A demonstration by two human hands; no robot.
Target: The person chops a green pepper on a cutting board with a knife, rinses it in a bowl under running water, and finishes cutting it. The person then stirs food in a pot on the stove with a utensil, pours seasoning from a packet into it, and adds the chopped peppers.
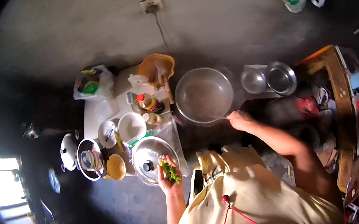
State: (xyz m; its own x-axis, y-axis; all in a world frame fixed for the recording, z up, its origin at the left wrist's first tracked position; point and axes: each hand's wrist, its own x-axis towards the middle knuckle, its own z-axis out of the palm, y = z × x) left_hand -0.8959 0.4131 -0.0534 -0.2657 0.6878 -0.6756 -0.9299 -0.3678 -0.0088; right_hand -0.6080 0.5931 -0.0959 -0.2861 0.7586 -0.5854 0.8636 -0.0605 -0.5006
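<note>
My left hand (170, 185) is cupped palm up and holds a small heap of chopped green vegetables (170, 172). It is beside the shiny pot lid (138, 154) with a black knob, at the table's near corner. My right hand (240, 120) is closed at the near right rim of a large wok (204, 94). A thin utensil handle (218, 117) runs from its fingers into the wok; the utensil's far end is blurred. The wok's inside looks hazy, with no distinct food visible.
Left of the wok, a white table (92, 118) holds a white bowl (132, 126), a red-capped sauce bottle (149, 102) and an orange basket (154, 69). Two metal basins (281, 78) stand to the right. A wooden shelf (338, 88) is at far right.
</note>
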